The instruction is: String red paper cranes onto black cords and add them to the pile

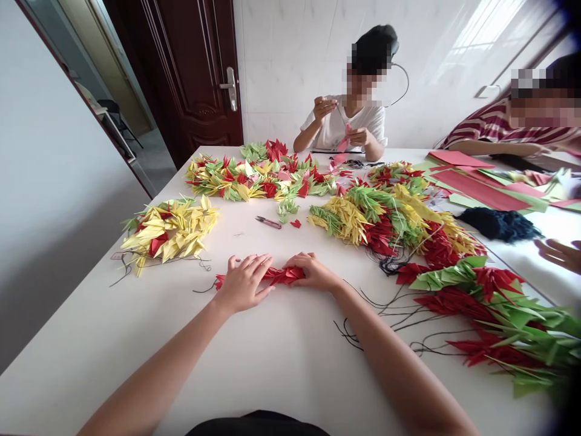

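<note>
Left hand (pixel 245 281) and right hand (pixel 313 271) lying spread on a red paper-crane strand (pixel 284 276) at 12 o'clock, small scissors (pixel 269 222) just beyond, yellow crane bunch (pixel 167 233) at 10 o'clock, green-and-red crane strands (pixel 494 321) at 3 o'clock, black threads (pixel 399 316) beside them

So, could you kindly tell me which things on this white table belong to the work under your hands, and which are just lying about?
In use: left hand; right hand; strand of red folded-paper cranes.
Lying about: small steel snips with reddish handles; ring of yellow and red paper cranes; dark fibrous bundle; red and green paper sheets.
</note>
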{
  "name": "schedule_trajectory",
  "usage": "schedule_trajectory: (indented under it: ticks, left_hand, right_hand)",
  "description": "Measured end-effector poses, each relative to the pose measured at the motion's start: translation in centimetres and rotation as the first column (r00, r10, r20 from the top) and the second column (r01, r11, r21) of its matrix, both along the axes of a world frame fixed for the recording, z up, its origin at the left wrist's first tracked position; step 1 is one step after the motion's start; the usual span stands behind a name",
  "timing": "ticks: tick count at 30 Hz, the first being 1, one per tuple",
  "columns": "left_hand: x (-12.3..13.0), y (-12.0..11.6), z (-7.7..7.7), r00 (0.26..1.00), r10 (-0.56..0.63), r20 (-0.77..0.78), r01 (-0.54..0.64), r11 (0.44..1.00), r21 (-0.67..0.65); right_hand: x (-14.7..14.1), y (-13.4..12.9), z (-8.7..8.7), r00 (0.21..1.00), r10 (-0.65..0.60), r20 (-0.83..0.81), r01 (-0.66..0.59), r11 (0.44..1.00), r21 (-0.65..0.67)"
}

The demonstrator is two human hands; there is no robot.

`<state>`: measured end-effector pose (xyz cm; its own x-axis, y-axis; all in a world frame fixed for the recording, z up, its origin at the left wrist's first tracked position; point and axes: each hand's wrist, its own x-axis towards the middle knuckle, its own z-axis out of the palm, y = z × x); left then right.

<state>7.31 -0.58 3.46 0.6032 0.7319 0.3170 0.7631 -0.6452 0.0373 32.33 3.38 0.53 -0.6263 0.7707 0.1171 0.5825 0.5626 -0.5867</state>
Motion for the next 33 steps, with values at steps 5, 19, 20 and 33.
schedule_trajectory:
  ticks: [5, 19, 20, 33]
  left_hand:
    - [1.1, 1.2, 0.5, 0.999, -0.029, -0.041, 0.025, 0.994, -0.104]
    - [0.0, 0.9, -2.5, 0.998, -0.036, -0.051, 0.046, 0.977, 0.207]
    - [0.0, 0.8, -2.5, 0.999, -0.031, -0.043, 0.04, 0.973, 0.229]
    - [-0.4, 1.0, -2.7, 0.999, -0.033, 0.035, 0.021, 0.957, 0.29]
  right_hand:
    - [-0.1, 0.2, -0.2, 1.0, -0.001, -0.004, 0.001, 1.0, -0.013]
    - [0.8, 0.6, -0.3, 0.994, 0.006, -0.108, -0.005, 1.0, 0.007]
    - [0.8, 0.7, -0.3, 0.994, 0.006, -0.109, -0.005, 1.0, 0.009]
    - [0.3, 0.3, -0.4, 0.995, -0.017, -0.1, 0.02, 0.999, 0.025]
